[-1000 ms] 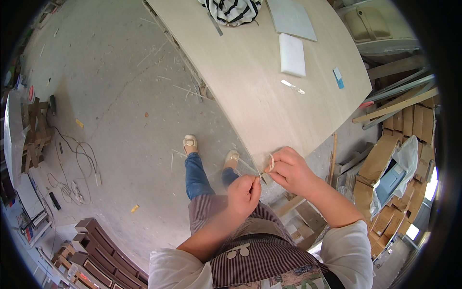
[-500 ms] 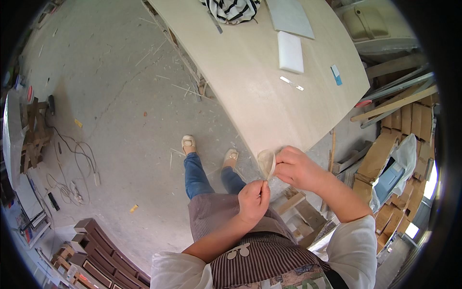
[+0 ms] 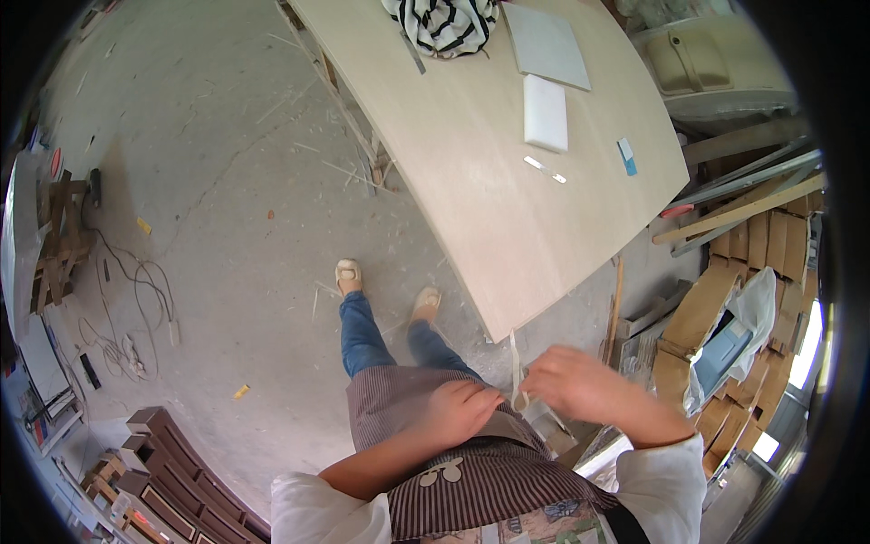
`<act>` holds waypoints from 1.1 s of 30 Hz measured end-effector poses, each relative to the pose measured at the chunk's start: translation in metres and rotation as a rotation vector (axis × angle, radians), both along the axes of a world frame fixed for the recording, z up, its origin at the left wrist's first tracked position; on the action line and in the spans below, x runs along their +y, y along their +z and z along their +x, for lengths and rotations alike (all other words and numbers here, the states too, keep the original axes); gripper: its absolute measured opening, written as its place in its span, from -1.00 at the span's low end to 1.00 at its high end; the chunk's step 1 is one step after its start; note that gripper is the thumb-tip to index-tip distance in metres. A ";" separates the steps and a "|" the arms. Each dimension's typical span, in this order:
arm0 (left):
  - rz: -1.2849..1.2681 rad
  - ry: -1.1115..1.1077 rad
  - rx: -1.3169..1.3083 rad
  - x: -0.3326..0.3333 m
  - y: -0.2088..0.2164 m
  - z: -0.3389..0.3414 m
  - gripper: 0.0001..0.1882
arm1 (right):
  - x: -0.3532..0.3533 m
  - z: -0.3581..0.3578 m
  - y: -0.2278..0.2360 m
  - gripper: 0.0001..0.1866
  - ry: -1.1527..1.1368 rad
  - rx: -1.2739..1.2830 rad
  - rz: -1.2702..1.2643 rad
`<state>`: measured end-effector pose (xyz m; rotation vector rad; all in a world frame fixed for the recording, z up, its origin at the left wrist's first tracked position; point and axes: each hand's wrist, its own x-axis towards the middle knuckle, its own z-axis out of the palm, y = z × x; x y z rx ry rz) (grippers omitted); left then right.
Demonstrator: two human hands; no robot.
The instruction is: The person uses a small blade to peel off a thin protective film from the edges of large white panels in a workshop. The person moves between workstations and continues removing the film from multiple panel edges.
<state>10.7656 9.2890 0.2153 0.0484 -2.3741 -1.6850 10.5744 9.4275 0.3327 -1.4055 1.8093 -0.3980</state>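
Observation:
My right hand (image 3: 569, 384) is closed, its fingertips pinching a narrow, pale, tape-like strip (image 3: 517, 358). The strip runs upward to the near corner of the beige tabletop (image 3: 507, 218), and its lower end widens beside my fingers. To the left, in front of my striped apron (image 3: 385, 399), is my left hand (image 3: 462, 410). Its fingers are bent and pressed together, slightly blurred, with the tips near the strip's lower end. Whether they hold anything cannot be made out.
On the tabletop lie a white block (image 3: 546, 113), a grey panel (image 3: 548, 45), a striped cloth (image 3: 444, 25), a flat metal piece (image 3: 545, 170) and a blue-and-white piece (image 3: 627, 156). Cardboard boxes (image 3: 698, 308) and planks (image 3: 734, 213) stand right; cables (image 3: 127, 344) lie left.
Both hands have moved down toward my body, away from the table corner. The strip, rounded like a loop before, now looks long and narrow. My left fingers have left the point where they pinched it.

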 end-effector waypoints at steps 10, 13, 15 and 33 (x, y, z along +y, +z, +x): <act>0.065 -0.053 -0.087 -0.022 0.015 0.016 -0.89 | -0.025 0.010 0.018 -0.87 -0.263 -0.095 -0.029; 0.038 0.012 -0.095 -0.041 0.013 0.002 -0.86 | -0.052 -0.003 0.021 -0.87 -0.342 -0.095 -0.028; 0.087 0.108 -0.103 -0.062 0.015 -0.020 -0.86 | -0.075 -0.015 0.020 -0.87 -0.357 -0.061 -0.070; 0.277 0.693 0.273 -0.217 -0.058 -0.209 -0.75 | -0.285 -0.099 -0.040 -0.90 -0.517 0.472 -0.269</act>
